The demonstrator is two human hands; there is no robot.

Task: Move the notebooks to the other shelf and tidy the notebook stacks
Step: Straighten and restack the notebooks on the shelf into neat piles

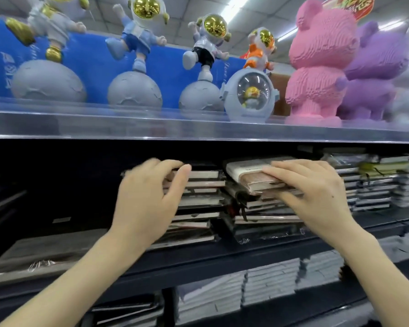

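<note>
Cupped left hand (149,197) over left stack (198,199), fingers curled round its top books, seemingly to square them. Pinched top notebook (257,182) of right stack (267,218) in right hand (314,192), fingers above, thumb beneath, probably to straighten it. Both stacks side by side on middle shelf (222,253).

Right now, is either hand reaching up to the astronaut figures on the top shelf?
No: the left hand and right hand are both on notebook stacks one shelf below the astronaut figures.

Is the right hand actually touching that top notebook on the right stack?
Touching. The head view shows the right hand pinching the top notebook, fingers over its cover.
</note>
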